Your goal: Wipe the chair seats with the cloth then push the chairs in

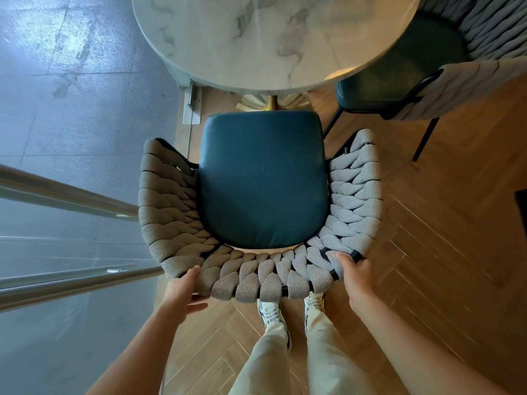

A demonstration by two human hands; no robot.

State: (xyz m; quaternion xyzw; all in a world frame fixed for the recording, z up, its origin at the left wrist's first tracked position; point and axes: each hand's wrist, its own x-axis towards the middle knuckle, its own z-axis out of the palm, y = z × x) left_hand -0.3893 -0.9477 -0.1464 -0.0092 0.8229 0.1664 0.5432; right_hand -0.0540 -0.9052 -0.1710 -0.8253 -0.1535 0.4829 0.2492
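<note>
1. Near chair [262, 178]: teal padded seat, grey woven-rope backrest wrapping both sides. Stands just short of the round marble table [271, 38]; only the front seat edge sits near the rim, above the gold pedestal base [272, 102].
2. Left hand [182, 289]: on the rear left of the backrest, thumb over the top of the weave, fingers curled beneath the rim.
3. Right hand [358, 276]: on the rear right of the backrest, thumb laid on the weave, fingers wrapped round the dark frame tube.
4. Second chair [405, 81]: same pattern, at right, seat partly tucked under the tabletop.
5. Step in hand, as judged: pushing the near chair in. Advised: press evenly through both hands so the seat travels straight at the pedestal; keep the legs gliding on the herringbone floor [427, 252] and stop before the backrest ends meet the table edge.
6. Not accounted for: the cloth, nowhere in view, so whether this seat is wiped cannot be told. The near chair's legs are hidden under the seat; the left fingers are mostly out of sight; the second chair is cut off by the frame edge.
</note>
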